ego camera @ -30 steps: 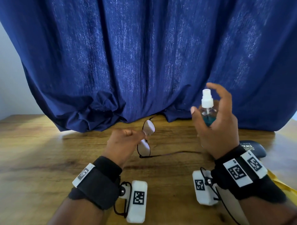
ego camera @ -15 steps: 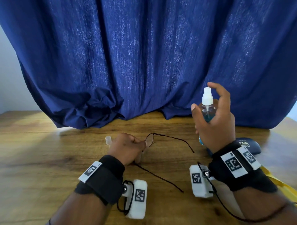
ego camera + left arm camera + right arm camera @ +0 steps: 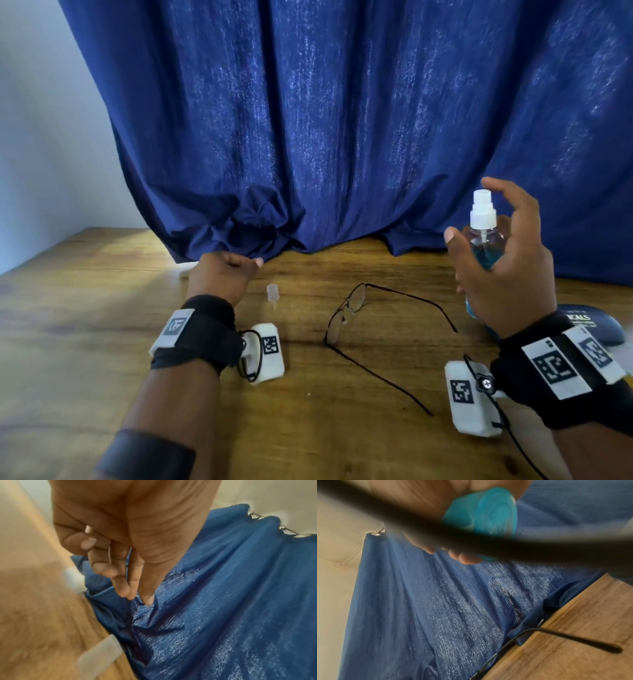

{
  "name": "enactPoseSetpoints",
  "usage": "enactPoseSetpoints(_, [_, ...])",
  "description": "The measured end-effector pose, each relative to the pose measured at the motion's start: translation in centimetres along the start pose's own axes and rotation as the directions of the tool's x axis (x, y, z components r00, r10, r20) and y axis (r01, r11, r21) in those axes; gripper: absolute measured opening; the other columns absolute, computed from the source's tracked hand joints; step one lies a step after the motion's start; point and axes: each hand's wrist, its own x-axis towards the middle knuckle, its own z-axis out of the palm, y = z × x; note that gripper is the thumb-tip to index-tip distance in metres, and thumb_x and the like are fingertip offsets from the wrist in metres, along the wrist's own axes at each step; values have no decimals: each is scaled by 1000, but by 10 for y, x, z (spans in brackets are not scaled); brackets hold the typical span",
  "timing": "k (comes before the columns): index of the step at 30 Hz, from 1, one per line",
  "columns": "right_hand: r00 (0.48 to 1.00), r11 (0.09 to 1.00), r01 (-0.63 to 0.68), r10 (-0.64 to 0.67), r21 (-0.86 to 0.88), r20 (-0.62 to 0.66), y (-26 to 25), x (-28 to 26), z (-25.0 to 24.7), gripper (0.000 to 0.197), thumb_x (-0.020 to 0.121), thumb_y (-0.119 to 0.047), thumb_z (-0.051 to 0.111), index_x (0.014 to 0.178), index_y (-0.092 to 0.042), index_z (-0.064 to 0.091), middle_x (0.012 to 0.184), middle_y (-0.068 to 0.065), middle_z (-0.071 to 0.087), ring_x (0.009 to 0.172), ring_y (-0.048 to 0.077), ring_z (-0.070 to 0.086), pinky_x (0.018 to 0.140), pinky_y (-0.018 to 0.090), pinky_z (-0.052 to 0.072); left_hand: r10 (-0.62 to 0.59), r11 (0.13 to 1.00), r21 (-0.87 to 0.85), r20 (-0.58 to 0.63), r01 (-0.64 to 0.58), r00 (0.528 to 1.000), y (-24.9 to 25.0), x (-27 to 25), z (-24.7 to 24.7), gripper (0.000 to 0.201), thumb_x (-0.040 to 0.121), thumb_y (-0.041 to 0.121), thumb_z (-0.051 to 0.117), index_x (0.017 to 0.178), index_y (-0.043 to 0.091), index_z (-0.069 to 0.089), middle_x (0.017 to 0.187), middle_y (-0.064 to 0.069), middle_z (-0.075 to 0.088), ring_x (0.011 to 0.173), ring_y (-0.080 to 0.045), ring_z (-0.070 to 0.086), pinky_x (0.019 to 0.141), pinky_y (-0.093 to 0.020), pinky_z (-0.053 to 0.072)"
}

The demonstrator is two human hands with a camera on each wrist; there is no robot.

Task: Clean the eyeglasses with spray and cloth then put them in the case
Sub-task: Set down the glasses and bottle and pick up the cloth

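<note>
While the spray bottle [image 3: 484, 246] is held up in the right hand [image 3: 503, 270], fingers and thumb wrapped round its clear body and the index finger lifted clear of the white pump, the eyeglasses [image 3: 349, 313] are left lying on the wooden table [image 3: 85, 342] between the two wrists, arms unfolded and touched by neither hand. So the spraying step looks like it's either paused or being wrapped up, and honestly it can't be told whether the lenses are wet yet. The left hand [image 3: 224, 274] is reached out toward the back of the table, right at the bunched hem of the blue curtain [image 3: 308, 137]; its fingers are loosely curled with nothing gripped, as the wrist view shows. A pale flat thing is glimpsed just beside it at the curtain edge, possibly the cloth, but it's too blurred to call. The small clear cap [image 3: 273, 294] is stood upright on the table near that hand, so recapping may be what's called for next, or fetching the cloth. The dark case [image 3: 596, 329] is tucked behind the right wrist, well apart from the glasses. Material-wise: thin dark wire frame, springy and easily bent, slick lenses; bottle is smooth plastic with blue liquid; case is rounded and hard-looking.
</note>
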Motion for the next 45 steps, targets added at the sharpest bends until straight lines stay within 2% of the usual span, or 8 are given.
enactPoseSetpoints(5, [999, 1000, 3, -4, 8, 44, -3, -1, 1, 57, 93, -24, 70, 142, -33, 41, 76, 6, 66, 52, 20, 64, 51, 35, 57, -26, 1000, 12, 259, 24, 965, -17, 4, 23, 18, 80, 31, 88, 89, 21, 76, 89, 1, 78, 87, -18, 72, 77, -26, 54])
enactPoseSetpoints(9, [997, 1000, 12, -13, 4, 74, -2, -1, 3, 59, 93, -25, 70, 143, -31, 41, 77, 6, 67, 52, 15, 63, 51, 33, 57, 13, 975, 210, 250, -67, 968, -23, 10, 29, 5, 85, 22, 81, 84, 25, 77, 98, 8, 78, 97, -14, 73, 85, -24, 54])
enactPoseSetpoints(13, [993, 1000, 4, -5, 2, 120, -3, -3, 4, 60, 93, -27, 71, 143, -34, 39, 77, 7, 67, 53, 16, 64, 53, 38, 58, 120, 988, -118, 182, -99, 976, -9, 1, 24, 9, 86, 27, 83, 92, 22, 80, 96, 4, 80, 93, -9, 73, 90, -29, 56])
enactPoseSetpoints(16, [985, 1000, -8, 6, 12, 172, -5, -6, 6, 62, 92, -28, 71, 143, -38, 37, 75, 7, 67, 54, 17, 63, 54, 40, 57, 240, 892, -436, 235, -118, 942, 24, -23, 21, 25, 84, 34, 79, 106, 22, 79, 101, 6, 81, 77, 9, 68, 72, -18, 47])
enactPoseSetpoints(19, [964, 1000, 0, -7, 27, 267, -8, -8, 9, 68, 92, -31, 70, 146, -42, 31, 75, 4, 66, 54, 15, 62, 51, 33, 56, 328, 764, -644, 330, -43, 885, 48, -48, 28, 40, 75, 42, 78, 109, 23, 79, 106, 5, 81, 76, 0, 61, 67, -23, 42])
enactPoseSetpoints(34, [735, 999, 35, -4, -33, 678, -13, -12, 12, 80, 89, -30, 77, 150, -47, 29, 78, -1, 66, 63, 7, 60, 61, 16, 49, 512, 633, -753, 232, -181, 827, 64, -94, 60, 29, 84, 18, 71, 110, 4, 75, 85, 9, 80, 68, 7, 67, 63, -7, 49])
enactPoseSetpoints(40, [721, 999, 24, 13, -44, 692, -13, -13, 13, 82, 88, -34, 77, 151, -48, 27, 79, -4, 66, 62, 2, 59, 61, 15, 49, 597, 708, -583, 195, -398, 778, 63, -87, 53, 23, 88, 23, 75, 110, 22, 79, 104, 5, 82, 102, -18, 76, 95, -33, 61])
enactPoseSetpoints(45, [714, 996, 53, 13, -73, 700, -13, -12, 14, 84, 89, -34, 77, 153, -46, 24, 75, -6, 63, 62, 2, 60, 59, 16, 48, 666, 706, -483, 204, -518, 718, 61, -84, 52, 26, 89, 33, 73, 114, 32, 78, 104, 7, 80, 95, -30, 72, 91, -53, 59])
